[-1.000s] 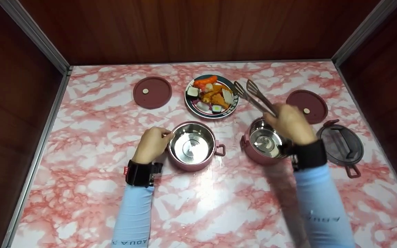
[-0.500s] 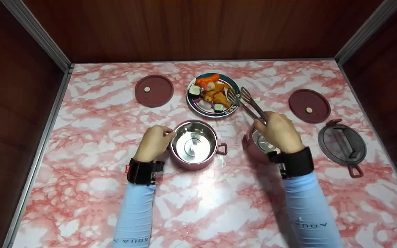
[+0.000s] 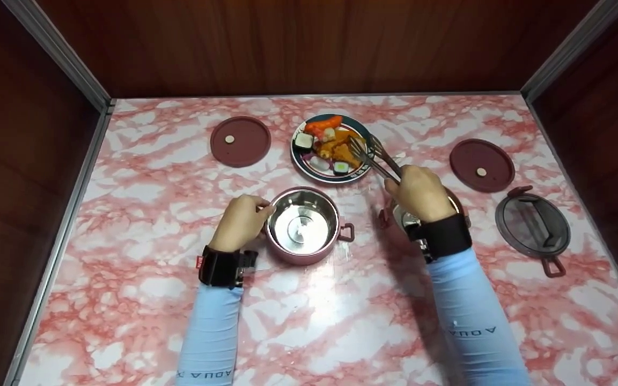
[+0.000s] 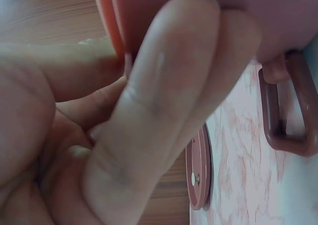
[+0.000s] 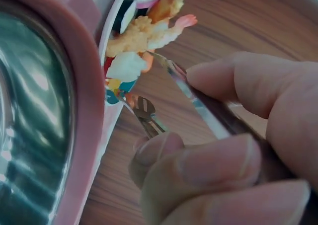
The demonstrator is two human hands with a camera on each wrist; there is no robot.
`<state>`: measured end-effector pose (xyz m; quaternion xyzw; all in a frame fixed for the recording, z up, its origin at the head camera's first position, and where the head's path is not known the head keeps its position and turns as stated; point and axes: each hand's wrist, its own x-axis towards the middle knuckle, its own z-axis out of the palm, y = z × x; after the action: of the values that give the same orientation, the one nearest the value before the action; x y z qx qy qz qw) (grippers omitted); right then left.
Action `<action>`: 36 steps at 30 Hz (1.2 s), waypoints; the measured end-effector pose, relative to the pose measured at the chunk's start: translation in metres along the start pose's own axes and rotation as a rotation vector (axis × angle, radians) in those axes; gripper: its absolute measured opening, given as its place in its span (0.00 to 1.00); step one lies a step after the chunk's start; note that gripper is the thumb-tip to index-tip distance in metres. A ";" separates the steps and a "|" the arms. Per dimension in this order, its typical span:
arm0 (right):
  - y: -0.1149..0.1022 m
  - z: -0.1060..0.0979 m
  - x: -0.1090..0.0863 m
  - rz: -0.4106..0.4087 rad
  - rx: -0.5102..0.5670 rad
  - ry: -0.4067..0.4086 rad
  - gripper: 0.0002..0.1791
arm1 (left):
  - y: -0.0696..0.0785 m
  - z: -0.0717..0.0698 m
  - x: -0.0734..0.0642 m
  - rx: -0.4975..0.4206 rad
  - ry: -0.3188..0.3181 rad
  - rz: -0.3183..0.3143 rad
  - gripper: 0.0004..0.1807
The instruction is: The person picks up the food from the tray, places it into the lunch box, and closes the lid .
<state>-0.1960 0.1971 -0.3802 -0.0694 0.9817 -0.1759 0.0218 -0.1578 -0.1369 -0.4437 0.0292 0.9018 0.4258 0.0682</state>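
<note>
In the head view my left hand (image 3: 240,222) pinches the left rim of a pink pot (image 3: 302,259) with a steel inside. The left wrist view shows fingers (image 4: 171,61) against the pot's outer wall and the thumb at its rim. My right hand (image 3: 421,194) grips metal tongs (image 3: 377,166) with slotted ends, held above a second pink pot (image 3: 401,237). The tongs' spread ends reach the right side of a dark-rimmed plate (image 3: 307,170); one overlaps a fried piece (image 3: 345,154) and a pale piece. The right hand partly hides the second pot.
Two dark red round lids lie on the marbled table, one at the back left (image 3: 240,155) and one at the right (image 3: 483,153). A glass lid (image 3: 523,225) rests further right. On the plate are an orange shrimp-like piece (image 3: 326,124) and sushi rolls (image 3: 303,141).
My right hand has moved left with the tongs, carrying their ends from beside the plate to over its right side. My left hand stays on the pot rim.
</note>
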 end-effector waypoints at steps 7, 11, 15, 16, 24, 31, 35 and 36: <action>0.001 -0.002 0.003 0.015 -0.004 -0.012 0.19 | -0.001 0.000 0.000 -0.002 -0.008 -0.004 0.12; 0.002 -0.005 0.003 0.013 -0.009 -0.002 0.18 | -0.001 0.000 0.000 0.000 -0.009 -0.002 0.12; 0.001 -0.006 0.003 0.010 -0.020 0.000 0.18 | -0.001 0.001 0.000 -0.001 -0.006 0.017 0.12; 0.001 -0.005 0.003 0.012 -0.024 -0.003 0.17 | -0.001 0.001 0.000 -0.002 -0.005 0.021 0.13; -0.002 -0.003 0.003 -0.012 -0.074 0.006 0.17 | 0.001 0.003 0.002 0.018 0.007 0.041 0.12; 0.003 -0.001 -0.004 -0.097 -0.062 0.104 0.14 | 0.000 0.004 0.003 -0.004 -0.010 0.018 0.13; -0.001 -0.005 -0.020 -0.120 -0.006 0.217 0.13 | 0.001 0.006 0.004 0.030 0.015 0.050 0.13; -0.003 -0.006 -0.024 -0.120 0.012 0.237 0.13 | 0.001 0.006 0.004 0.036 0.018 0.053 0.13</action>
<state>-0.1720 0.2002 -0.3735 -0.1065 0.9704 -0.1899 -0.1044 -0.1610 -0.1315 -0.4471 0.0504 0.9088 0.4113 0.0481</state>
